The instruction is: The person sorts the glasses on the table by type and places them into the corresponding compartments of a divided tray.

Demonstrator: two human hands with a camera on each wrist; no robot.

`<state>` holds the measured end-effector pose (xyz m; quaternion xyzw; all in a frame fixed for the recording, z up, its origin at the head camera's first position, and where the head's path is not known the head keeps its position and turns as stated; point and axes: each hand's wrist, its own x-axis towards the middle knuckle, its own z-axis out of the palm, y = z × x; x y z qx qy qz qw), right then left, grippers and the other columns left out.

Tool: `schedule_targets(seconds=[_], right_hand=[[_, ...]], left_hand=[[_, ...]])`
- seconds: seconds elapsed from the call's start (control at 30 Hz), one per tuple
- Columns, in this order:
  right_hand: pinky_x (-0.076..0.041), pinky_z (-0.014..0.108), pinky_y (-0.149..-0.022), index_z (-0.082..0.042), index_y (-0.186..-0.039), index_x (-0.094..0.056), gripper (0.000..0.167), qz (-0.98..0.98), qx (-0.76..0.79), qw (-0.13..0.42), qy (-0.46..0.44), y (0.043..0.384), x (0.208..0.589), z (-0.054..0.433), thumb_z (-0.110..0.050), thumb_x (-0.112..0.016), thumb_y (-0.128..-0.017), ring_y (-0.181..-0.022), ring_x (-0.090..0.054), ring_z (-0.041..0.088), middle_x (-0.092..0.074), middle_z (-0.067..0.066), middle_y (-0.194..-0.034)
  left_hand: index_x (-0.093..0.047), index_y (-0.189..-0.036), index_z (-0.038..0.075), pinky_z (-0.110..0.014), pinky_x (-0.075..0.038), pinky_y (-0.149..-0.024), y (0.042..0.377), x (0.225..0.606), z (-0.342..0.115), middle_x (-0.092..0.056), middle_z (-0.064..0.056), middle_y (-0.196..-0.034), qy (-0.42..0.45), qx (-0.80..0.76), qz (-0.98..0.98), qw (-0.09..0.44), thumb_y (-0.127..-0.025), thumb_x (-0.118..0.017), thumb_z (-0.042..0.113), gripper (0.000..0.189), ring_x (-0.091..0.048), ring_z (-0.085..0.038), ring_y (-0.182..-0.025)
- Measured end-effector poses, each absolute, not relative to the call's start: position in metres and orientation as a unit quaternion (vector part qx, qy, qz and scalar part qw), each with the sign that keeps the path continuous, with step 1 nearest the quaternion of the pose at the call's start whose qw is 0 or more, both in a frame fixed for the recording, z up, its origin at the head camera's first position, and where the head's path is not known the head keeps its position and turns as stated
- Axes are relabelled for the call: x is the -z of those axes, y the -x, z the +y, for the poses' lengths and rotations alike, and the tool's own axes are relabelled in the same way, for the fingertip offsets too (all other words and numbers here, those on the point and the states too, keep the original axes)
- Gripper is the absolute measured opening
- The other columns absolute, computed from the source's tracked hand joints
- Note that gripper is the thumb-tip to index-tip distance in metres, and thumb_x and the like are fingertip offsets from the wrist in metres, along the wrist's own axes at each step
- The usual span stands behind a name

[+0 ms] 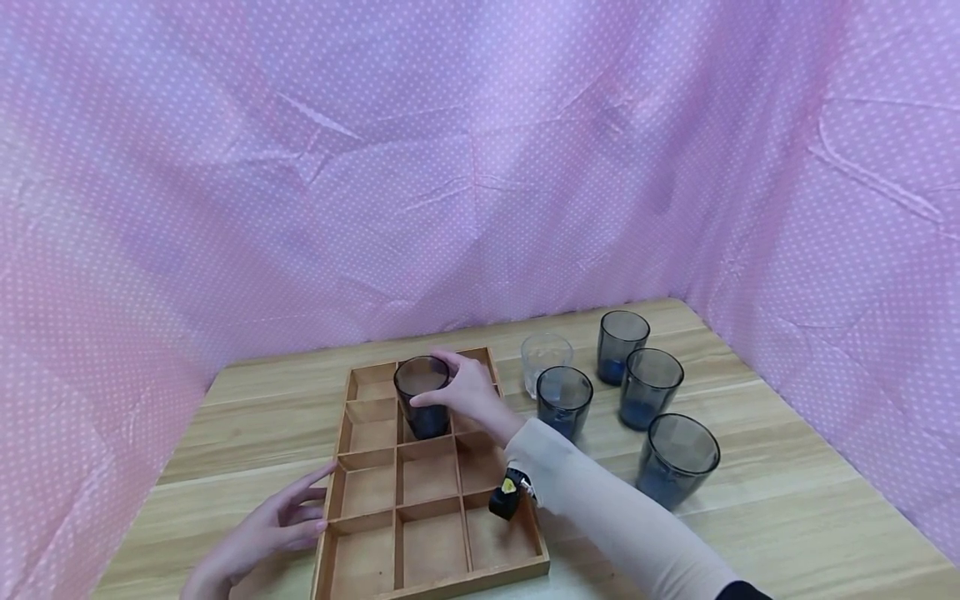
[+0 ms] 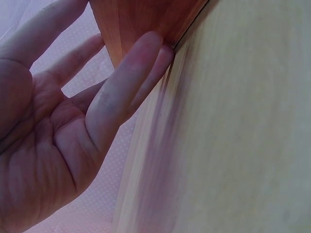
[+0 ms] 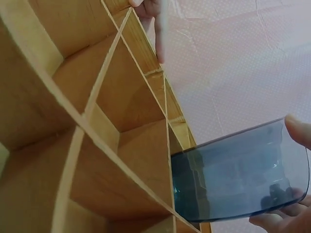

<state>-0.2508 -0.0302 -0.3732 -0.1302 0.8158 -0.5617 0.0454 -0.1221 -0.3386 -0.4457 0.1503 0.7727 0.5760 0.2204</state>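
Note:
My right hand [image 1: 472, 392] grips a dark tinted glass [image 1: 424, 408] near its rim, thumb on one side and fingers on the other. The glass stands nearly upright over the middle column of a wooden divided tray [image 1: 435, 589], second row from the back. In the right wrist view, the base of the glass [image 3: 228, 179] is partly behind the dividers; whether it touches the tray floor I cannot tell. On the tray's left outer side rest the fingertips of my left hand [image 1: 273, 525], fingers mostly straight. The left wrist view shows them against the wooden wall [image 2: 141, 19].
Right of the tray stand a clear glass [image 1: 546, 358] and several dark tinted glasses, including one by my right forearm [image 1: 564, 404], one at the back [image 1: 622, 346] and one nearer the front [image 1: 677, 458]. Pink dotted cloth [image 1: 480, 167] hangs around the wooden table [image 1: 255, 417].

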Motion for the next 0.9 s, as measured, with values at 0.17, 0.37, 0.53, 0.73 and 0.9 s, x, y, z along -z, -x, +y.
schedule_targets(seconds=[0.17, 0.37, 0.53, 0.73, 0.9], right_hand=[[-0.043, 0.036, -0.107, -0.01, -0.136, -0.055, 0.077, 0.801, 0.582, 0.045, 0.129, 0.251, 0.378, -0.033, -0.017, -0.089, -0.067, -0.127, -0.054, 0.021, -0.062, 0.006, -0.133], [-0.04, 0.036, -0.109, -0.005, -0.137, -0.053, 0.077, 0.759, 0.636, 0.064, 0.126, 0.252, 0.385, -0.036, -0.008, -0.087, -0.069, -0.132, -0.05, 0.021, -0.06, 0.008, -0.136], [-0.041, 0.039, -0.109, -0.007, -0.138, -0.052, 0.08, 0.771, 0.622, 0.069, 0.121, 0.252, 0.389, -0.039, -0.01, -0.088, -0.067, -0.133, -0.048, 0.022, -0.058, 0.007, -0.138], [-0.041, 0.042, -0.108, -0.013, -0.138, -0.053, 0.081, 0.792, 0.597, 0.068, 0.111, 0.251, 0.392, -0.04, -0.015, -0.09, -0.066, -0.133, -0.048, 0.023, -0.054, 0.007, -0.143], [-0.04, 0.042, -0.11, -0.013, -0.14, -0.051, 0.081, 0.789, 0.6, 0.071, 0.111, 0.25, 0.395, -0.039, -0.017, -0.089, -0.068, -0.135, -0.046, 0.024, -0.053, 0.006, -0.144]], left_hand=[[-0.008, -0.156, 0.011, -0.032, -0.055, -0.087, 0.121, 0.445, -0.338, -0.014, -0.048, -0.141, -0.14, -0.569, 0.777, 0.228, -0.098, -0.055, 0.011, 0.074, -0.053, 0.006, -0.111], [-0.008, -0.156, 0.011, -0.03, -0.054, -0.087, 0.122, 0.444, -0.337, -0.016, -0.048, -0.14, -0.139, -0.566, 0.781, 0.224, -0.098, -0.055, 0.012, 0.075, -0.053, 0.006, -0.111], [-0.008, -0.156, 0.013, -0.031, -0.054, -0.088, 0.122, 0.444, -0.337, -0.014, -0.048, -0.141, -0.137, -0.566, 0.781, 0.226, -0.098, -0.055, 0.013, 0.075, -0.053, 0.007, -0.111], [-0.007, -0.156, 0.012, -0.034, -0.055, -0.088, 0.121, 0.444, -0.337, -0.011, -0.049, -0.143, -0.131, -0.564, 0.781, 0.232, -0.097, -0.056, 0.013, 0.076, -0.052, 0.008, -0.111], [-0.005, -0.155, 0.01, -0.037, -0.055, -0.088, 0.122, 0.444, -0.336, -0.008, -0.05, -0.143, -0.137, -0.569, 0.775, 0.238, -0.098, -0.054, 0.013, 0.075, -0.05, 0.01, -0.112]])
